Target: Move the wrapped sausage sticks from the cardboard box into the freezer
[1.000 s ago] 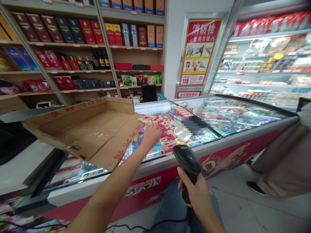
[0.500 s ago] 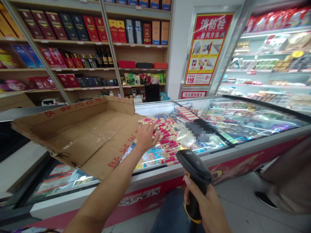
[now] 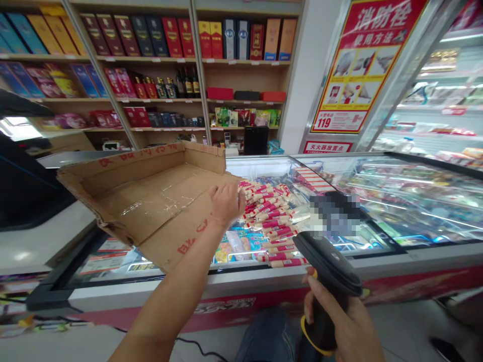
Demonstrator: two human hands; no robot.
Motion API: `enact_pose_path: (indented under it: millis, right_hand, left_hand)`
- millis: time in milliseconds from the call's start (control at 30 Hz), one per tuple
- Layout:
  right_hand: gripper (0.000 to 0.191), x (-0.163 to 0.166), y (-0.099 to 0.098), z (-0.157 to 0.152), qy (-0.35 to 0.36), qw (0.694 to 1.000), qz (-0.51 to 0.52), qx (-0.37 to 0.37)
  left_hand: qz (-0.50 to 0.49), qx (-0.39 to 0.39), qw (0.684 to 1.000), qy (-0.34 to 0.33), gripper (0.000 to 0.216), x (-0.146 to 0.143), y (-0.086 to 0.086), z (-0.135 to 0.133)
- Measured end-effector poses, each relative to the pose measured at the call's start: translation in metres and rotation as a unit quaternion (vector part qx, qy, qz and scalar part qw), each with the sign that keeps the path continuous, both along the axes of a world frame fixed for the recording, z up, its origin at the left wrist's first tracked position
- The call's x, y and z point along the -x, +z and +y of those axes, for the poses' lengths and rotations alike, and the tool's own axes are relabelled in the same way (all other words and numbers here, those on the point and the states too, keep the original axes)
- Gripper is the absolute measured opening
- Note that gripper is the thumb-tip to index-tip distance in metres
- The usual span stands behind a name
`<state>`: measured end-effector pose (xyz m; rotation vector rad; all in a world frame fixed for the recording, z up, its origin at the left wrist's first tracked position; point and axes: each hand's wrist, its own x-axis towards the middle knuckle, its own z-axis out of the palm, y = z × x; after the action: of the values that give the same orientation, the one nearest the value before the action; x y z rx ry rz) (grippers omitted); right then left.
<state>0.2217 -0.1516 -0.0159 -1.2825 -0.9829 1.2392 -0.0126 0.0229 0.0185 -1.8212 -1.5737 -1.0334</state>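
My left hand (image 3: 225, 202) reaches out over the glass lid of a chest freezer (image 3: 264, 279). Its fingers curl against the left edge of a pile of red-and-cream sausage sticks (image 3: 272, 221) lying on the glass; what they hold, if anything, is hidden. My right hand (image 3: 345, 324) is closed round the grip of a black handheld barcode scanner (image 3: 326, 264), whose head points toward the sticks. An opened, flattened cardboard box (image 3: 151, 193) lies on the lid just left of my left hand.
Shelves of boxed bottles (image 3: 151, 35) fill the wall behind. A red fire-hydrant poster (image 3: 362, 60) hangs at the right, beside an open refrigerated display (image 3: 445, 100). A blurred dark object (image 3: 335, 213) sits on the glass. A black cable (image 3: 196, 344) runs along the floor.
My view has shifted right and closer to the freezer. My left hand slid from on top of the sausage sticks to their left edge. The scanner stays in my right hand, now lower right.
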Motion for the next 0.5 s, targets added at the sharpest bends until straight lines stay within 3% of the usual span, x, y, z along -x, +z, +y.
enact_pose_path:
  millis: [200,500]
  right_hand:
    - [0.037,0.001,0.0,0.005,-0.003,0.999,0.04,-0.012]
    - [0.033,0.013,-0.001,-0.013,-0.033,0.999,0.008,-0.029]
  left_hand:
    - [-0.002,0.03,0.999,0.022,0.025,-0.002,-0.006,0.007]
    - [-0.024,0.107,0.994,0.012,0.024,-0.008,-0.017,0.014]
